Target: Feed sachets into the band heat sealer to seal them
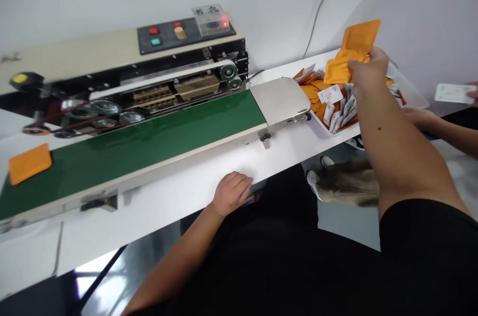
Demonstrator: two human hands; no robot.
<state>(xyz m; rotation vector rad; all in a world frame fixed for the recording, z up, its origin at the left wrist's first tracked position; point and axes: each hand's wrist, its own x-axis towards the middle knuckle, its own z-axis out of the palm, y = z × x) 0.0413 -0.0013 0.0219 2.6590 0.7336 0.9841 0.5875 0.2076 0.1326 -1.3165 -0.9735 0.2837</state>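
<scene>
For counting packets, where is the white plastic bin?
At right in the head view, the white plastic bin sits beside the conveyor's end plate, beneath the right hand.

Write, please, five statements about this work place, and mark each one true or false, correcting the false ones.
1. The right hand holds orange packets. True.
2. A single orange packet lies near the left end of the green belt. True.
3. The left hand lies on the green belt. False: it is at the front edge of the white table.
4. Another person's hand holds a white packet. True.
5. The white bin is at the belt's left end. False: it is past the right end.
</scene>
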